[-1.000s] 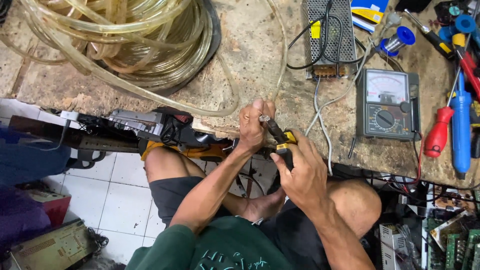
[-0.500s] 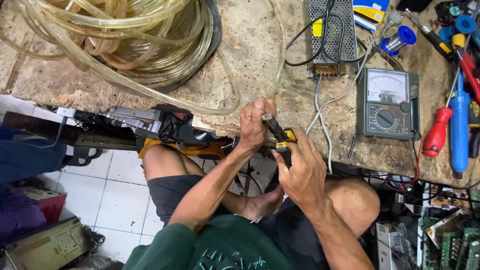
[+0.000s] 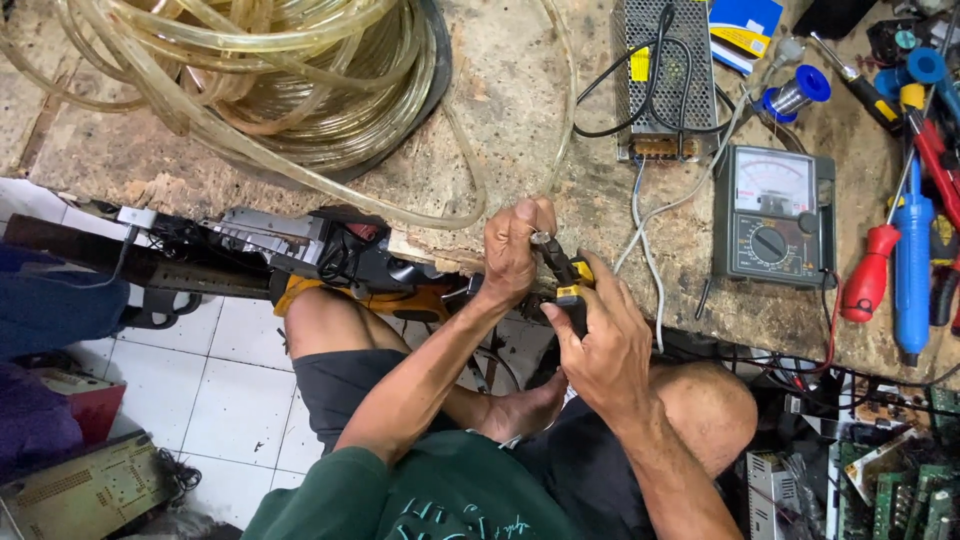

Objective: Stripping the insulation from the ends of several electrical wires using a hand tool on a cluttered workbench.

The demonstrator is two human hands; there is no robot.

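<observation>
Left hand pinches the end of a clear plastic tube at the edge of the worn stone table. Right hand is closed around black-and-yellow-handled pliers, tip at the tube end. Tube coil at 10 o'clock, grey analog multimeter at 3 o'clock.

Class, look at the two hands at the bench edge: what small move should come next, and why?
Probably a squeeze of the pliers in the right hand. Their tip already sits at the tube end pinched by the left hand, so both hands look set for the grip or cut.
</observation>
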